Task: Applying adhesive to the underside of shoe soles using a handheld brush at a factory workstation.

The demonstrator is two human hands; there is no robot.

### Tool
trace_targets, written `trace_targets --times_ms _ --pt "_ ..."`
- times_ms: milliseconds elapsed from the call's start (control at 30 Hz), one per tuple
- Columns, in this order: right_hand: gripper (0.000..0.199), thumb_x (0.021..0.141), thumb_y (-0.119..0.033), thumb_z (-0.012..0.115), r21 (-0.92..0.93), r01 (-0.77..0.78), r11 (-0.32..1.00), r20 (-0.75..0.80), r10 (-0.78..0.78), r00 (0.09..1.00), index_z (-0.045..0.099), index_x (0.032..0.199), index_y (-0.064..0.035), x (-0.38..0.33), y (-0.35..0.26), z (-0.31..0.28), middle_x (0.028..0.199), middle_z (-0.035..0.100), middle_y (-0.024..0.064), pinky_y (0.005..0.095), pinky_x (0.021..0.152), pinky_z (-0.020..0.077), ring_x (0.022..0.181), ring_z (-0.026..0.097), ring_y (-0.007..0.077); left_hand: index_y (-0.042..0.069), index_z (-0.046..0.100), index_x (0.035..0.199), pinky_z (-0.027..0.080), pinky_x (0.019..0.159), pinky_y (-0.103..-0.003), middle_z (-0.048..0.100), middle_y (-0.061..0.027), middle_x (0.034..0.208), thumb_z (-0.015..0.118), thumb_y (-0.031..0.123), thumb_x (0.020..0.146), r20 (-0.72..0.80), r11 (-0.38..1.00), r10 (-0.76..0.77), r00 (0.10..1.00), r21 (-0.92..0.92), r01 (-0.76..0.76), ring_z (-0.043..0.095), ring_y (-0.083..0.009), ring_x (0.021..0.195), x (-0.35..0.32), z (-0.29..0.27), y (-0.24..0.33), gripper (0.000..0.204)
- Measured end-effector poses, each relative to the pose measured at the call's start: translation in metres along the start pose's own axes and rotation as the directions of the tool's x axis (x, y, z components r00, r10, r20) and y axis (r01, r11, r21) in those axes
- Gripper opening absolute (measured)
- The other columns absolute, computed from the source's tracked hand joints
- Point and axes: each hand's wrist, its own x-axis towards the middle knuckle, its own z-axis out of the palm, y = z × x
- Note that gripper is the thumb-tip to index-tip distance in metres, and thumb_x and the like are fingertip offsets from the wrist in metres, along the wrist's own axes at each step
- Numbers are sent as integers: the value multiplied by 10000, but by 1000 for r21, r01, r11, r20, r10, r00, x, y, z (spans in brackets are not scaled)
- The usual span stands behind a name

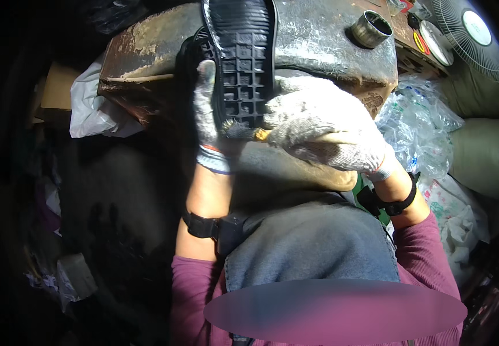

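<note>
A black shoe sole (243, 63) with a grid of hollow cells stands upright before me, its ribbed end at the top. My left hand (206, 106), in a stained white knit glove, is closed around its left side and lower end; some of the fingers are hidden behind it. Another black piece (189, 60) shows partly behind the sole. My right hand (330, 124), gloved likewise, grips a brush (339, 138) by its pale wooden handle. The dark bristles of this brush touch or nearly touch the sole's lower end.
Beyond my hands is a worn, glue-stained work surface (324, 46) with a dirty metal cup (370, 29) at its right. A white fan (471, 34) and yellow-handled scissors (419, 40) are at the far right. Clear plastic bags (417, 121) lie below them. A white bag (96, 104) hangs at left.
</note>
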Motion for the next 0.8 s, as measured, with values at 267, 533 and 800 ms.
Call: trace_targets --times_ms 267,533,800 --pt "252 901 -152 811 577 -449 683 -17 559 829 771 1123 -38 2 -8 16 1075 789 53 293 899 573 982 724 119 -116 429 1504 541 1069 -584 582 -399 1365 578 553 1024 90 918 -36 995 397 -3 645 -490 1228 -19 21 40 837" --pt "279 946 -238 756 325 -434 840 9 456 890 759 1145 -42 16 -1 24 993 791 86 288 841 574 909 733 125 -54 617 1350 610 908 -357 724 -148 1199 604 313 1081 -31 237 428 903 968 -80 740 -225 997 -13 19 25 456" --pt "237 944 -274 764 142 -400 905 -414 422 806 800 1063 -73 22 75 -6 1003 805 77 291 845 574 917 759 161 33 627 1383 482 1147 -436 599 -243 1448 634 28 945 -292 211 191 937 945 251 600 -387 1331 -47 27 5 438"
